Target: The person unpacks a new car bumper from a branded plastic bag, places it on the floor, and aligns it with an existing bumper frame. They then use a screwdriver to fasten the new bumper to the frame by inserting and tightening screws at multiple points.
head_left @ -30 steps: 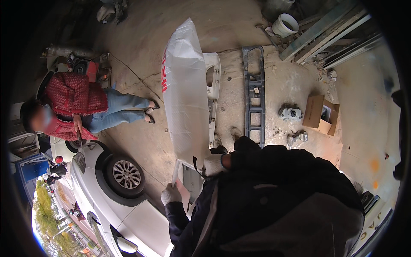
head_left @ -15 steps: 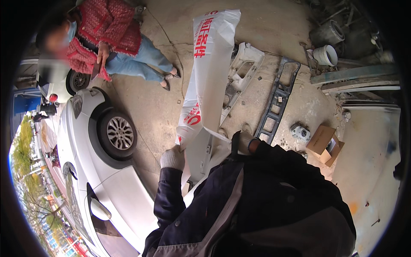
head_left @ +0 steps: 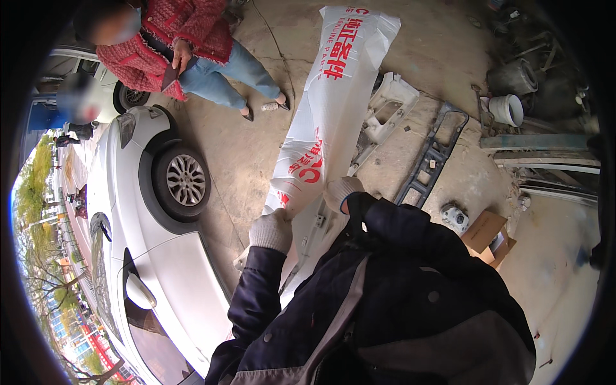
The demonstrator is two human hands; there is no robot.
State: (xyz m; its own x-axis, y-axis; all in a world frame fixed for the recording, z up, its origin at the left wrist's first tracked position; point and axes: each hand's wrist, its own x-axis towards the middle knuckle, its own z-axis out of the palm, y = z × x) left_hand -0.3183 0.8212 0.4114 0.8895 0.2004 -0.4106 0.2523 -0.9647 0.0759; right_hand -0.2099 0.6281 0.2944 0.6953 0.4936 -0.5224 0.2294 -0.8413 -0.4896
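Note:
A long white plastic bag with red printing stretches away from me, spread out at its far end. My left hand, in a pale knitted glove, is closed on the bag's near left edge. On the near right edge, my right hand, gloved the same way, has its fingers closed round the plastic. Below the hands lies a pale grey panel-like part, mostly hidden by the bag and my jacket. Whether anything is inside the bag, I cannot tell.
A white car stands at left. Far left is a person in a red jacket. Right of the bag lie a white bumper-like part, a black slotted frame, a headlight-like part, a cardboard box and a white bucket.
My right hand has come up and left from near my body onto the bag's right edge. The bag is spread wider and straighter. The whole view has shifted slightly.

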